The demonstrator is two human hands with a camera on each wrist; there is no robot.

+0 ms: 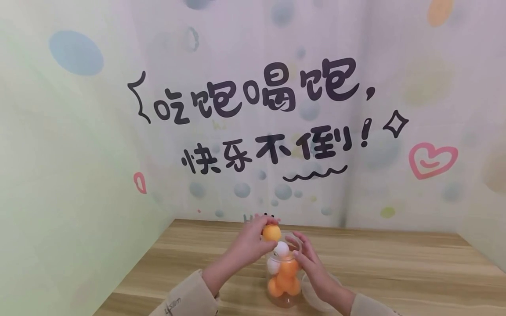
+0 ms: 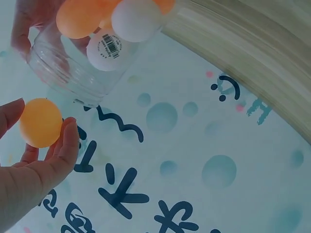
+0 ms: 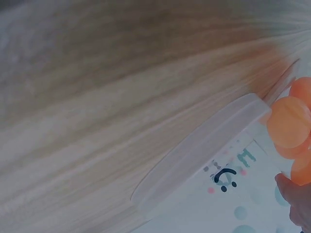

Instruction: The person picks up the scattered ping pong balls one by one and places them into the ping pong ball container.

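My left hand (image 1: 250, 240) pinches an orange ping-pong ball (image 1: 271, 233) between thumb and fingers, just over the mouth of a clear plastic jar (image 1: 285, 302). In the left wrist view that orange ball (image 2: 41, 123) is apart from the jar's threaded rim (image 2: 73, 87). The jar stands upright and holds several orange and white balls; a white ball (image 1: 281, 249) lies near the top. My right hand (image 1: 315, 268) grips the jar's upper right side, its fingers passing behind the wall. Only a thumb and part of that hand (image 3: 294, 196) show in the right wrist view.
A round translucent lid (image 3: 199, 150) lies on the wooden table (image 1: 395, 272) close to the jar's right side, partly behind my right forearm in the head view. Behind the table hangs a printed backdrop (image 1: 237, 197) with lettering, and another panel (image 1: 59, 175) is on the left.
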